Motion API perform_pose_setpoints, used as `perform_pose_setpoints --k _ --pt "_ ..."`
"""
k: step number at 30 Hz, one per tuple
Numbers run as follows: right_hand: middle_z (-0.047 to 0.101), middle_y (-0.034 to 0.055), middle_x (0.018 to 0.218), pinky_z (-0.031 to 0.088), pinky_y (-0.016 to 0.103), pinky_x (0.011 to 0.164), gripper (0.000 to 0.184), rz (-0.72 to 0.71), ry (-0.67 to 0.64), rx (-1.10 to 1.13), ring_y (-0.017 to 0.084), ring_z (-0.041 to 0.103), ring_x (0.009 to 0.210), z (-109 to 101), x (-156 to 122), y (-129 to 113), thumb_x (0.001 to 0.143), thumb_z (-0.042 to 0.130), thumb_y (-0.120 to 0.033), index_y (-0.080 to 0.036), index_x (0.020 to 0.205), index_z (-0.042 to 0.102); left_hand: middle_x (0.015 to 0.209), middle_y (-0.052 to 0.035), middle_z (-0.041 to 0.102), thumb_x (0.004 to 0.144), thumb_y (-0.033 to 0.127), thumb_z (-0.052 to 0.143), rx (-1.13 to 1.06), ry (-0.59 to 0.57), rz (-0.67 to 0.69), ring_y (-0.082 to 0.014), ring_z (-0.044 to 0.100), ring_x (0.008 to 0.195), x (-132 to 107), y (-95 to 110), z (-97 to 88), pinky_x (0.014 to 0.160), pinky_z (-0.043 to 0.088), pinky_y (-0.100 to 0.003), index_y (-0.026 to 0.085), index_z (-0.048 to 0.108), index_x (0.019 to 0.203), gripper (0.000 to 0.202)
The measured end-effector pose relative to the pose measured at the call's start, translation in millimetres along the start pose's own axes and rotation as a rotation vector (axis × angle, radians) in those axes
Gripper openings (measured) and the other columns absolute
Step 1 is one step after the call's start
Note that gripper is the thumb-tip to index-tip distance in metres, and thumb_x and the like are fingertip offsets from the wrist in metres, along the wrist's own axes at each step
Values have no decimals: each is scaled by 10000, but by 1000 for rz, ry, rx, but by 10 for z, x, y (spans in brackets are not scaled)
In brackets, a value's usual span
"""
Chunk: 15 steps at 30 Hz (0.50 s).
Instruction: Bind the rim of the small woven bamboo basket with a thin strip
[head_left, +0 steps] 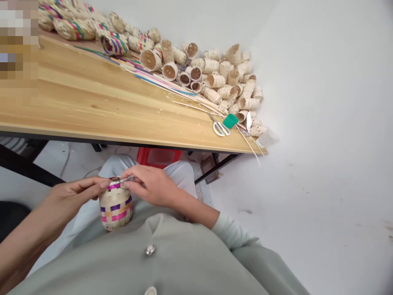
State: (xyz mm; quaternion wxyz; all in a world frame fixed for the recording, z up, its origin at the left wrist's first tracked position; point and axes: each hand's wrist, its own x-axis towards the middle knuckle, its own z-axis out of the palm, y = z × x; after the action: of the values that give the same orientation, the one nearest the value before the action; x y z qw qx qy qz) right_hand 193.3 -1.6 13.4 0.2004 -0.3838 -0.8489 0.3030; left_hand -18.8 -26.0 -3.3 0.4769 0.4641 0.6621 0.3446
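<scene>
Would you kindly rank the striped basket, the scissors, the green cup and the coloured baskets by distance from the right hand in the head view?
1. The striped basket, in the lap, touching the right hand.
2. The scissors and the green cup, side by side near the front edge of the table: too close to call.
3. The coloured baskets, at its far left corner.

craft workshop: wood table [92, 110] w/ heaps of woven baskets [221, 78], strips [159, 80], scissors [220, 128].

basket [116, 207]: woven matt strips | table [92, 110]: smooth wood | scissors [220, 127]: white plastic handles
</scene>
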Motion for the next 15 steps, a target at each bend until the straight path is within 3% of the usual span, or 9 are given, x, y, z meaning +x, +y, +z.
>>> perform_pose_setpoints --k 5,10,13,15 --pt "738 0 1062 467 217 825 50 58 -39 43 127 666 993 103 166 -45 1002 626 -201 -182 1025 667 779 -58 773 397 674 813 -74 -30 -84 -216 624 730 2 48 4 602 512 -275 236 771 679 523" --pt "734 7 1030 458 236 796 108 175 -92 106 129 657 944 51 144 6 1030 570 -235 -196 991 664 567 16 630 528 695 724 -49 -26 -6 -170 516 578 39 -11 -17 563 454 -268 232 768 834 556" --pt "735 13 1057 457 243 820 111 185 -109 116 137 656 977 50 147 28 1030 565 -235 -200 991 663 778 -30 752 512 732 721 -16 7 17 -200 602 663 43 -124 -62 603 509 -291 248 759 868 602" --pt "735 14 1072 459 245 824 117 188 -111 123 139 656 993 62 152 37 1033 562 -249 -205 993 663 1017 -64 798 481 764 744 1 46 30 -250 680 845 38 -198 -90 709 563 -316 264 765 861 628"
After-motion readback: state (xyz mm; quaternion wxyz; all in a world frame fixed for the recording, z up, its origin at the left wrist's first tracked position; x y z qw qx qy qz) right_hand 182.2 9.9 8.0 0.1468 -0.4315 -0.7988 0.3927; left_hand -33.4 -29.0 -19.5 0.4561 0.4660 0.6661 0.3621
